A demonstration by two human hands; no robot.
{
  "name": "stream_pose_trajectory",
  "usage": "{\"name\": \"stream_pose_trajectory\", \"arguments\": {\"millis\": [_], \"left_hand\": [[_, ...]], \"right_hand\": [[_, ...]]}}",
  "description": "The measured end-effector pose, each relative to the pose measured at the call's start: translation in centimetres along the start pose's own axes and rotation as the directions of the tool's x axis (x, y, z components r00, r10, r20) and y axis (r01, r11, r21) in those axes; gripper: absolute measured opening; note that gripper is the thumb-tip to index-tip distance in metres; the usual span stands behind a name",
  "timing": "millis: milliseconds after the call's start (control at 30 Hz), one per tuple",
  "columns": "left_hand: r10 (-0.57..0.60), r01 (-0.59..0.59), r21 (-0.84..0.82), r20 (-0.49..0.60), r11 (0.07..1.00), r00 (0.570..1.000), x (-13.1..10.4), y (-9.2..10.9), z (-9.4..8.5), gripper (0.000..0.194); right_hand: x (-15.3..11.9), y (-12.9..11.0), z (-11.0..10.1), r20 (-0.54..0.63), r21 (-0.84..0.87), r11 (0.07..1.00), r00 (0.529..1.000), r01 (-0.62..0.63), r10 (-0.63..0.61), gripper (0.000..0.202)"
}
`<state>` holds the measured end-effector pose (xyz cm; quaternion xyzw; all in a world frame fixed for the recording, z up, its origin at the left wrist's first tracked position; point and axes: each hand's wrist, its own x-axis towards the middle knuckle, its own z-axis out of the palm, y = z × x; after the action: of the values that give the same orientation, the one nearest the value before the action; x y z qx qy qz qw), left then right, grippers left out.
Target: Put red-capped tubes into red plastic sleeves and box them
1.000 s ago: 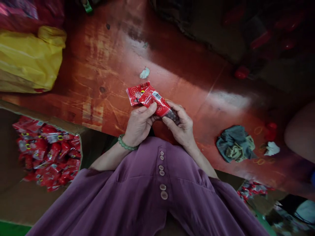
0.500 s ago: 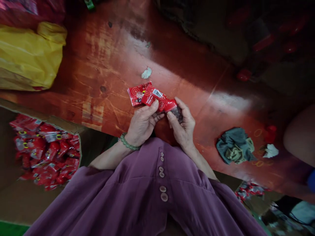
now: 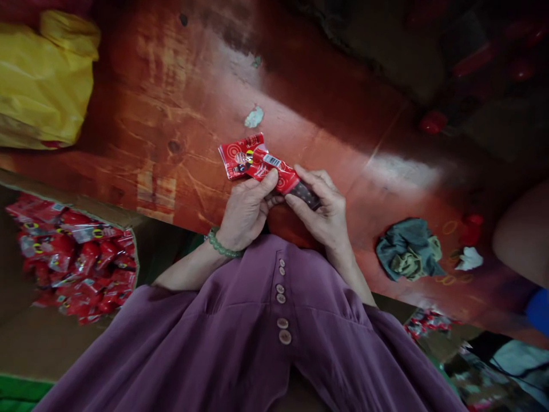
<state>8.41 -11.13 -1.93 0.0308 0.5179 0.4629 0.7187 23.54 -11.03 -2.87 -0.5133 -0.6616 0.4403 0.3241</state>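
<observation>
Both my hands hold a small bundle of red packets (image 3: 261,165) over the near edge of a worn red table (image 3: 180,114). My left hand (image 3: 246,209), with a green bead bracelet at the wrist, pinches the packets' middle with thumb on top. My right hand (image 3: 323,212) grips the bundle's right end, where a dark clear part of a packet shows between the fingers. The left ends of the packets fan out beyond my fingers, one showing a white barcode label.
A cardboard box (image 3: 86,203) full of several red packets (image 3: 72,257) stands at lower left. A yellow plastic bag (image 3: 43,86) lies at upper left. A crumpled grey-green cloth (image 3: 407,254), rubber bands and a white scrap (image 3: 467,260) lie on the right; another person's arm (image 3: 521,240) is at the right edge.
My hands have kept hold of the packets and shifted them slightly up and away. My right fingers have slid further over the bundle's right end. The camera tilted a little.
</observation>
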Motion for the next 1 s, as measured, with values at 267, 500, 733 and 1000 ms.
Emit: {"name": "stream_pose_trajectory", "arguments": {"millis": [267, 500, 733, 1000], "left_hand": [[0.059, -0.058, -0.023, 0.028, 0.998, 0.998, 0.0, -0.1, 0.0, 0.032], [0.153, -0.155, 0.012, 0.092, 0.988, 0.984, 0.2, -0.3, -0.2, 0.029], [0.244, -0.254, 0.081, 0.120, 0.964, 0.962, 0.2, -0.9, 0.0, 0.028], [0.264, -0.275, 0.127, 0.100, 0.953, 0.959, 0.0, -0.6, -0.1, 0.035]], "right_hand": [[0.2, 0.0, 0.2, 0.029, 0.031, 0.999, 1.000, 0.009, -0.010, 0.044], [0.4, -0.2, -0.1, 0.117, 0.023, 1.000, 0.993, 0.021, -0.024, 0.051], [0.4, -0.4, 0.0, 0.167, 0.138, 0.990, 0.986, -0.003, -0.020, 0.049], [-0.3, -1.1, 0.8, 0.068, 0.301, 0.939, 0.986, -0.168, 0.154, 0.046]]}}
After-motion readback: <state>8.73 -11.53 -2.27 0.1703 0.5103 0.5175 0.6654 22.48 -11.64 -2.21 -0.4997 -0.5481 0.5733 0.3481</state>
